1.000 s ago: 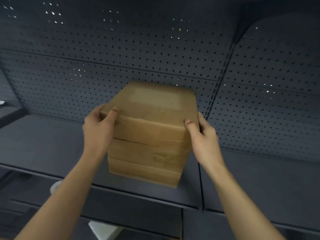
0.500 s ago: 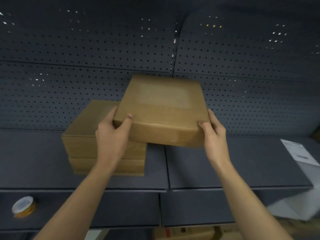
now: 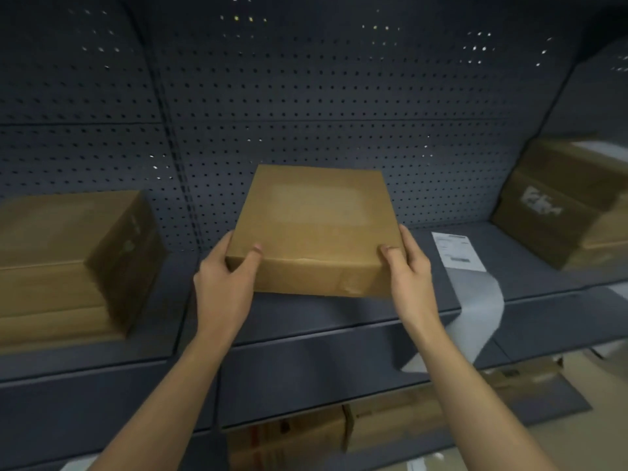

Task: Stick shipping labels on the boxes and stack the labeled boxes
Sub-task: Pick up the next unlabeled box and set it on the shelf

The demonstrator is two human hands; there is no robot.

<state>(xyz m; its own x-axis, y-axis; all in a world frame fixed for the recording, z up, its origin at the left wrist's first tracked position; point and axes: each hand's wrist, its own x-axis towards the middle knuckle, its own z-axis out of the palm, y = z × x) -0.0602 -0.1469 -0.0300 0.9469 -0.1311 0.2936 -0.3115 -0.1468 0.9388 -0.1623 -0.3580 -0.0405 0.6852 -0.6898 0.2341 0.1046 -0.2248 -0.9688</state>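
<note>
Flat box [image 3: 316, 229] held mid-bay over the shelf [image 3: 339, 321], level, near edge towards the viewer. Can't tell whether its underside touches the shelf. A paler rectangle on the top face, too blurred to read.

Left hand [image 3: 224, 283] grips the front-left corner: thumb on top, fingers curled round the left side. Right hand [image 3: 409, 270] does the same at the front-right corner, thumb on the top edge, fingers along the right side.

Open shelf on both sides of the box and between its far edge and the pegboard back panel [image 3: 339, 96]. Shelf front lip runs just below the wrists.

To the left, a stack of boxes [image 3: 68, 263] sits in the next bay, beyond the upright post [image 3: 176, 164], well apart from the left hand. To the right, a printed label sheet [image 3: 457, 251] lies flat on the shelf near the right hand, not touching it; its backing strip [image 3: 482, 311] hangs over the lip. Further right, larger cartons [image 3: 571, 205] stand against the panel. More cartons [image 3: 289, 440] below the shelf, blurred.
</note>
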